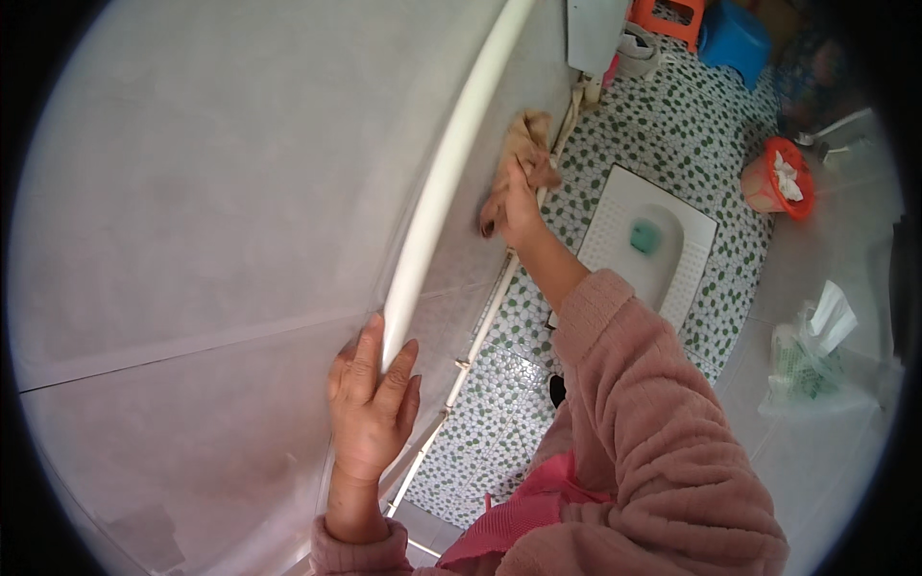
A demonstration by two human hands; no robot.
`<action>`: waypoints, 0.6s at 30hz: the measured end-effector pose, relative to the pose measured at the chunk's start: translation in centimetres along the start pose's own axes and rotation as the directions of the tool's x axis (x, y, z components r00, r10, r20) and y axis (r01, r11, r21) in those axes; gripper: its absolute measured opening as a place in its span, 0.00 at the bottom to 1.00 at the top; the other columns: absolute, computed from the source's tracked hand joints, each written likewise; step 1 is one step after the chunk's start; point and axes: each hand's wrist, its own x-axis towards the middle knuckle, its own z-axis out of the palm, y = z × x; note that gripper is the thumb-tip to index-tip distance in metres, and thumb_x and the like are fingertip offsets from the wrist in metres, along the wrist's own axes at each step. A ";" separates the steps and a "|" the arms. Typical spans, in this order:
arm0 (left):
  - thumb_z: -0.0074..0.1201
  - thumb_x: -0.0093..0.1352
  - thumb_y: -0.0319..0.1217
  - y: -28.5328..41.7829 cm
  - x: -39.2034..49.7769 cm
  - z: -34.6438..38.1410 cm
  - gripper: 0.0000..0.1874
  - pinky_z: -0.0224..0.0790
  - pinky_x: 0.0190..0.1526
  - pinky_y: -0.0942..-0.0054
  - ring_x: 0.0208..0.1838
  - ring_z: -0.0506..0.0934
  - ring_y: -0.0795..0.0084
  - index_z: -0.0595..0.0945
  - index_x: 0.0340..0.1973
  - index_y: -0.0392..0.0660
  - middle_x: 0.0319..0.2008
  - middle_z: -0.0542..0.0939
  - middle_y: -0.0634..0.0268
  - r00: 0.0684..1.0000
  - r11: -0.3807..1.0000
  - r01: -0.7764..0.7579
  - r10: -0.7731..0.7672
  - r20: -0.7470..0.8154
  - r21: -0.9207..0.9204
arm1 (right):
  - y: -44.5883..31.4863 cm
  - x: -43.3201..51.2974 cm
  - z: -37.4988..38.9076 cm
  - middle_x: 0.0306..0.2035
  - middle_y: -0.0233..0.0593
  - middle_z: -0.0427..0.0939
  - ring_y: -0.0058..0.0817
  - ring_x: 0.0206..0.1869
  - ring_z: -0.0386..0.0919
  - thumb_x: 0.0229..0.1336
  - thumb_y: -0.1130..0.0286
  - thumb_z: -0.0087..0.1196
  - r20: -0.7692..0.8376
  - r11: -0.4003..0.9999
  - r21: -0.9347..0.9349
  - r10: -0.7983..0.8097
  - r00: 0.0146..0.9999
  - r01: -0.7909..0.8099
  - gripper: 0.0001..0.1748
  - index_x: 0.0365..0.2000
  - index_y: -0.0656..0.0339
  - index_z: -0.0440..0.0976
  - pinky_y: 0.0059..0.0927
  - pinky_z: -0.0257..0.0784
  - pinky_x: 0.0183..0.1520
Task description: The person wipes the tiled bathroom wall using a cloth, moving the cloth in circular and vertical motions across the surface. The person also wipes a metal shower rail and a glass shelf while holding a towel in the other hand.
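My right hand is closed around a crumpled tan cloth and presses it against the grey wall tiles, low down near a thin pipe. The cloth has a dark patch at its lower end. My left hand rests against a thick white pipe that runs along the wall. Its fingers are spread to either side of the pipe, whose near end is hidden under the palm.
A white squat toilet is set in the green-and-white pebble-patterned floor. An orange-rimmed bin holds white tissue. A bag of tissues hangs at the right wall. A blue stool and an orange stool stand at the far end.
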 end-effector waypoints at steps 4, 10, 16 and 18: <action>0.66 0.56 0.25 0.2 0.1 -0.5 0.24 0.67 0.58 0.56 0.55 0.76 0.51 0.85 0.50 0.47 0.68 0.69 0.51 1.000 1.000 0.007 -0.007 0.006 0.024 | -1.1 -5.7 3.8 0.54 0.46 0.69 0.34 0.57 0.68 0.68 0.46 0.49 -0.060 0.967 -0.230 0.099 0.993 -0.110 0.33 0.58 0.65 0.66 0.36 0.66 0.58; 0.64 0.58 0.25 0.2 0.3 -0.4 0.22 0.68 0.58 0.57 0.54 0.76 0.51 0.85 0.50 0.46 0.67 0.70 0.51 1.000 1.000 -0.013 0.013 -0.026 0.000 | 14.3 -17.9 1.9 0.40 0.50 0.74 0.31 0.32 0.78 0.72 0.57 0.47 0.025 0.902 -0.402 0.186 0.982 -0.160 0.35 0.69 0.60 0.45 0.30 0.75 0.32; 0.63 0.58 0.22 0.3 0.4 -0.5 0.23 0.68 0.57 0.56 0.53 0.75 0.49 0.83 0.50 0.46 0.66 0.70 0.50 0.997 0.997 -0.040 0.035 -0.070 -0.066 | 19.5 -24.8 1.5 0.34 0.41 0.71 0.26 0.22 0.71 0.74 0.57 0.43 0.261 0.920 -0.333 0.300 0.918 -0.206 0.37 0.71 0.58 0.40 0.27 0.68 0.24; 0.63 0.59 0.24 0.3 0.4 -0.6 0.20 0.69 0.57 0.57 0.54 0.76 0.50 0.84 0.49 0.45 0.66 0.71 0.51 0.997 0.998 -0.035 0.032 -0.074 -0.047 | 16.5 -20.6 1.2 0.55 0.49 0.62 0.34 0.47 0.65 0.74 0.58 0.43 0.302 0.850 -0.527 0.153 0.941 0.031 0.38 0.72 0.62 0.39 0.30 0.62 0.48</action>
